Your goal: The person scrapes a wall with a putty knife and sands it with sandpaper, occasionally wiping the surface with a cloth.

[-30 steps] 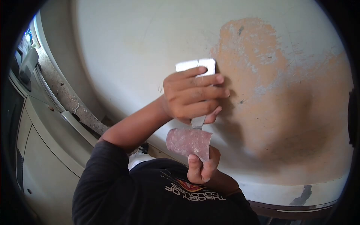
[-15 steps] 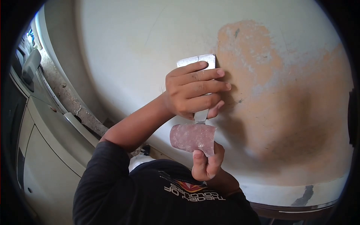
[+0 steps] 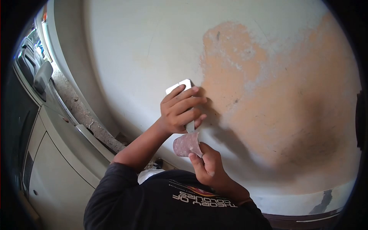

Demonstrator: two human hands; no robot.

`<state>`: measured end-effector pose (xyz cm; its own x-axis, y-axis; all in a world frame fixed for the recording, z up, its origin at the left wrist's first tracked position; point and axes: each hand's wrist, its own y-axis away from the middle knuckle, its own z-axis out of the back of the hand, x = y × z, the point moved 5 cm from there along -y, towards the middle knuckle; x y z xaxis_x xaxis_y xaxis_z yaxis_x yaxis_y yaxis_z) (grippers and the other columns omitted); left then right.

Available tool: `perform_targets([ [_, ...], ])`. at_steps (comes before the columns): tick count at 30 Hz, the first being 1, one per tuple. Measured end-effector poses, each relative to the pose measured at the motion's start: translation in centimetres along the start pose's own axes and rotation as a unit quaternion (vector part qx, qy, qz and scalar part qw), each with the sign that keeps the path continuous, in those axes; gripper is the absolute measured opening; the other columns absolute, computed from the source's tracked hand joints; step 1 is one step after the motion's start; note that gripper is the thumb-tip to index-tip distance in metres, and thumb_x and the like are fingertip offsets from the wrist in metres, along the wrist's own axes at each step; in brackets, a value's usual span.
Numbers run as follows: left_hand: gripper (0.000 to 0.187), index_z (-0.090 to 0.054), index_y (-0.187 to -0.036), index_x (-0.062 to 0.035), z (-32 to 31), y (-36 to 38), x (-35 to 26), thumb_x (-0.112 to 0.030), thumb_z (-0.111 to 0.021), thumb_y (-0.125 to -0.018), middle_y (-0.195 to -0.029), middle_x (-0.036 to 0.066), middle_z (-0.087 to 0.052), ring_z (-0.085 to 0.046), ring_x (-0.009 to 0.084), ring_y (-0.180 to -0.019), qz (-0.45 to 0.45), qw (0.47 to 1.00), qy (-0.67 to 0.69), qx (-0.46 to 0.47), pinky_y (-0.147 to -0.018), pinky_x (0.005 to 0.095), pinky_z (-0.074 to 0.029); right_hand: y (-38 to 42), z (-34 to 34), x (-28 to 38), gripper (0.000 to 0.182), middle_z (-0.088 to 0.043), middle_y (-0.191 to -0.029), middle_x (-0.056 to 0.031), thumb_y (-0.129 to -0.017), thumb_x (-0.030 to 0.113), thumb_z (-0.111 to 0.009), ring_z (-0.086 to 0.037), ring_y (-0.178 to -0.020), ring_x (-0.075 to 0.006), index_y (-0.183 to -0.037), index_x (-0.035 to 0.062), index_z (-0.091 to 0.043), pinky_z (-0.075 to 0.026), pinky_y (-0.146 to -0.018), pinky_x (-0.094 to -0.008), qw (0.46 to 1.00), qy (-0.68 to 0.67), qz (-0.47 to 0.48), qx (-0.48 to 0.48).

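A metal putty knife is in my left hand, whose fingers close across its blade. Its narrow shank shows below those fingers and runs down to a curved piece of reddish sandpaper, dusted with white. The sandpaper hides whatever part of the knife lies behind it. My right hand pinches the sandpaper's right edge, thumb in front and the other fingers mostly behind. Both hands are in front of my dark T-shirt, close to the wall.
A pale wall with a large orange-tan patch of worn paint curves ahead and to the right. On the left stands a parked vehicle with a side mirror. Rubble lies along the wall's foot.
My left hand and the putty knife's blade have shifted down and left in view, and the blade tilts more. The sandpaper remains in my right hand. The whole view has turned slightly.
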<state>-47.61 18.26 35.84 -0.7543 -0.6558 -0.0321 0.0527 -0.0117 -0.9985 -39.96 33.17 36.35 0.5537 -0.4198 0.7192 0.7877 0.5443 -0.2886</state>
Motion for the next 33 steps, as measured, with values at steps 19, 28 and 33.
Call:
perform_targets([
  [19, 0.045, -0.075, -0.084, 0.0013, 2.7, 7.4, -12.7, -0.040, -0.062, -0.098, -0.136, 0.023, -0.058, -0.055, 0.0311, -0.124, 0.516, 0.664, 0.457, 0.291, -0.105, 0.0438, -0.040, 7.6, 5.1, -5.5, 0.023, -0.066, -0.083, -0.0119, -0.084, 0.011, -0.079, -0.065, -0.076, -0.0266, -0.098, -0.0010, -0.065, -0.051, -0.070, -0.0346, 0.990, -0.069, 0.115, -0.039],
  [28, 0.047, -0.071, -0.084, 0.0018, 5.1, 9.0, -14.0, -0.039, -0.054, -0.102, -0.096, 0.012, -0.070, -0.064, 0.0233, -0.094, 0.523, 0.741, 0.380, 0.182, -0.088, 0.0364, -0.047, 11.9, 5.8, -2.7, 0.031, -0.061, -0.077, -0.0067, -0.087, 0.007, -0.076, -0.059, -0.071, -0.0172, -0.115, 0.0004, -0.066, -0.048, -0.067, -0.0296, 0.989, -0.086, 0.064, -0.105],
  [33, 0.049, -0.068, -0.080, 0.0018, 5.2, 8.7, -13.1, -0.039, -0.053, -0.102, -0.092, 0.012, -0.068, -0.062, 0.0219, -0.095, 0.536, 0.769, 0.332, 0.105, -0.091, 0.0350, -0.043, 14.0, 6.7, 2.8, 0.021, -0.065, -0.096, -0.0130, -0.100, 0.004, -0.054, -0.062, -0.081, -0.0186, -0.116, -0.0067, -0.064, -0.049, -0.079, -0.0315, 0.788, -0.579, 0.130, 0.167],
])
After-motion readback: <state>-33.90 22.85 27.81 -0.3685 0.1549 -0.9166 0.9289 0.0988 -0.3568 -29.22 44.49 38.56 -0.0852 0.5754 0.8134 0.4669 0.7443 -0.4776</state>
